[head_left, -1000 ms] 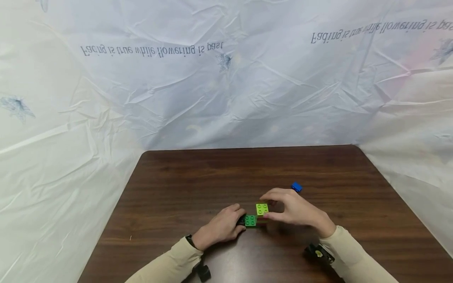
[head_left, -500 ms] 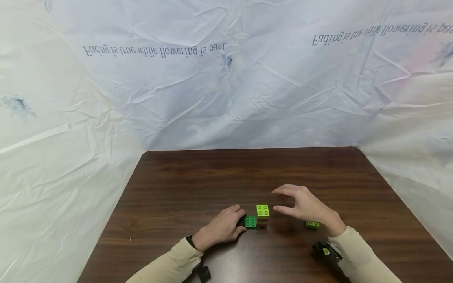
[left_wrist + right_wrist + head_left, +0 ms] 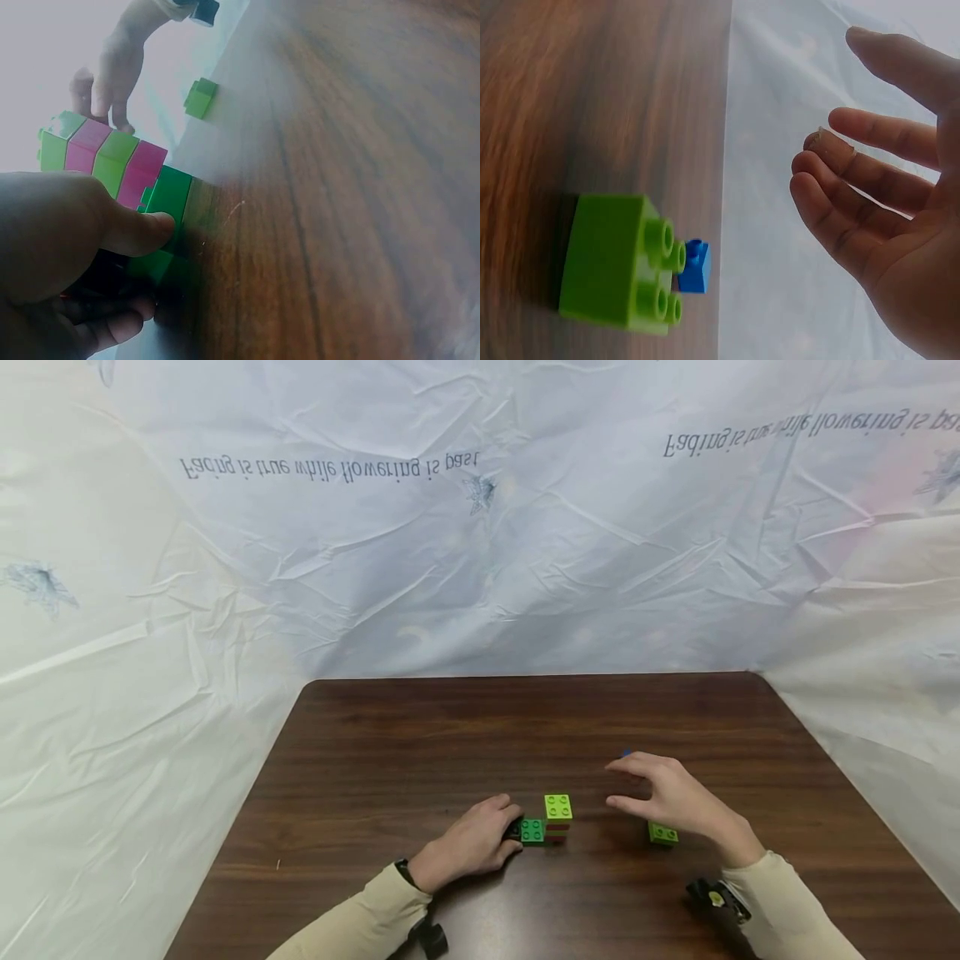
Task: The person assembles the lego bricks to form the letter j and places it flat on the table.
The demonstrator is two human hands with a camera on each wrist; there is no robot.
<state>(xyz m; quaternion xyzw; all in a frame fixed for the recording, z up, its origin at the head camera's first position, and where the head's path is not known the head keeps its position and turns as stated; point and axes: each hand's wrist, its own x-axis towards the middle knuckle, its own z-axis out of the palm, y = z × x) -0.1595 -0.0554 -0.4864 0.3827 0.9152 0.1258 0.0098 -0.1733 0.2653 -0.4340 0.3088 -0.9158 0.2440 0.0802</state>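
Near the table's middle, my left hand [image 3: 468, 842] holds the left end of a toy brick build, thumb and fingers on either side. A dark piece shows between its fingertips, beside a dark green brick [image 3: 532, 831]. Rising from the right end is a stack of bricks [image 3: 110, 159], lime green and pink by turns, with a lime brick [image 3: 558, 807] on top. My right hand [image 3: 675, 795] is held in the air right of the stack, fingers loosely spread, nothing in its grasp. Close by it lies a loose lime green brick [image 3: 604, 259], studs showing.
A small blue brick [image 3: 695, 268] lies farther back on the table, mostly hidden behind my right hand in the head view. The brown wooden table [image 3: 420, 727] ends at a pale printed sheet [image 3: 480, 568] hanging behind and along both sides.
My right hand has let go of the lime brick on top of the stack and moved right. The loose lime brick has come into view. My left hand stays put.
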